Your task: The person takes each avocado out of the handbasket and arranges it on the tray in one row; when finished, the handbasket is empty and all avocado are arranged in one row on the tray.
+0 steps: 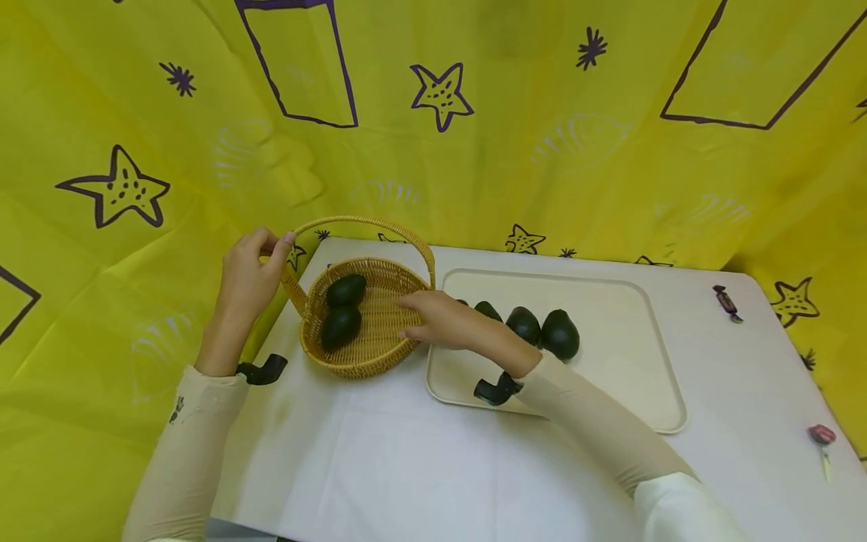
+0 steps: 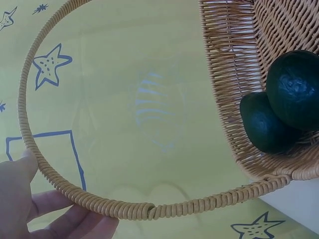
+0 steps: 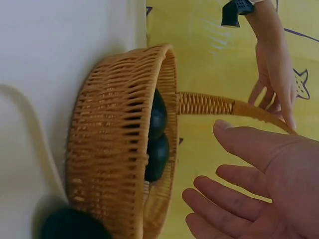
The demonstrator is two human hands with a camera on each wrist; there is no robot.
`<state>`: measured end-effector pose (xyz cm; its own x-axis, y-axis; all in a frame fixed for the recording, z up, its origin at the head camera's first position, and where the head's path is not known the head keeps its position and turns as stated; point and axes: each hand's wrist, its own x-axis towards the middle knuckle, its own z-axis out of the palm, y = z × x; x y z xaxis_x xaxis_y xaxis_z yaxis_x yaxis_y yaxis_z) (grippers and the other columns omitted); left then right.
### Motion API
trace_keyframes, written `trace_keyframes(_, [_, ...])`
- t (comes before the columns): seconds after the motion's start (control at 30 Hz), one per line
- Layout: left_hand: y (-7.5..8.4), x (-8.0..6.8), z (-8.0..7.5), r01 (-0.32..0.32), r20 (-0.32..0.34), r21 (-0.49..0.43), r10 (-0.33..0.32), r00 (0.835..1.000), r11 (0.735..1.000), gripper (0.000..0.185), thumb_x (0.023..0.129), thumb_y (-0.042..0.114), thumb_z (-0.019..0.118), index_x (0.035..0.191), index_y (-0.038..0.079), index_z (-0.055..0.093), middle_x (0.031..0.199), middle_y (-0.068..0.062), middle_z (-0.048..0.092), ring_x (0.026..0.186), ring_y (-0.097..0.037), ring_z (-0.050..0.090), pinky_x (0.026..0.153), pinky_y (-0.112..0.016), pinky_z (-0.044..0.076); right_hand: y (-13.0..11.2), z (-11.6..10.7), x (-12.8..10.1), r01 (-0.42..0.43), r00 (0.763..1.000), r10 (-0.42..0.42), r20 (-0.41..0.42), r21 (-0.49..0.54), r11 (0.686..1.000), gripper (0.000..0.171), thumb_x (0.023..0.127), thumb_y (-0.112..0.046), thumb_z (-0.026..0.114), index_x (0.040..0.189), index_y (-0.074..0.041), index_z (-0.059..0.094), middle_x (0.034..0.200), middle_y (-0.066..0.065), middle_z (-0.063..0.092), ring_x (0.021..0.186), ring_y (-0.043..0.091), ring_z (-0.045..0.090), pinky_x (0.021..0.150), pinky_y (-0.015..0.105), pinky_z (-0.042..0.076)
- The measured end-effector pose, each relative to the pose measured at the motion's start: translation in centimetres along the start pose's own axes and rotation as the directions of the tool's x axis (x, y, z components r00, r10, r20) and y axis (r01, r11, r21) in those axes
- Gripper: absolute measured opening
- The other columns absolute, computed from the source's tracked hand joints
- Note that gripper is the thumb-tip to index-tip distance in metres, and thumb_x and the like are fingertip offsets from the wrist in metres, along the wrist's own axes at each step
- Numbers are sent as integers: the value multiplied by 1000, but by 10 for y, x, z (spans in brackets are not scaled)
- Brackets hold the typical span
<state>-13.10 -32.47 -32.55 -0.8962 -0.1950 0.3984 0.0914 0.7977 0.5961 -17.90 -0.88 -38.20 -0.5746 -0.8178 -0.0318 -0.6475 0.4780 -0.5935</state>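
A round wicker basket stands on the white table, with two dark green avocados inside. My left hand grips the basket's arched handle at its left side; the left wrist view shows the fingers curled under the handle and the avocados beyond. My right hand hovers open over the basket's right rim, holding nothing; its spread fingers are beside the basket wall. Three more avocados lie on a cream tray.
The tray lies just right of the basket. A wrapped candy lies at the table's far right and another near its right edge. A yellow cloth with purple stars hangs behind and at both sides. White tabletop stretches in front.
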Motion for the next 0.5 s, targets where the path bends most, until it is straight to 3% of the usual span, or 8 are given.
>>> trace_keyframes(0.23, [1,-1,1,2,4,-5,-2,1000,1000,51,110,48,53,102,-2,62,113,-26,66,112,-45,61,98,-62,47,-20,9,45,75,993,-70,99,-46,996,62,104,-28,70,155,-1,49,160,17,49,151,33,45,124,42,37])
trace_keyframes(0.5, [2,0,2,-5,-3,-1,5,1000,1000,51,110,48,53,102,-2,63,111,-25,66,110,-45,62,95,-60,48,-43,28,89,-15,971,50,232,-151,988,77,103,-41,69,166,-12,34,169,10,38,158,30,32,129,41,28])
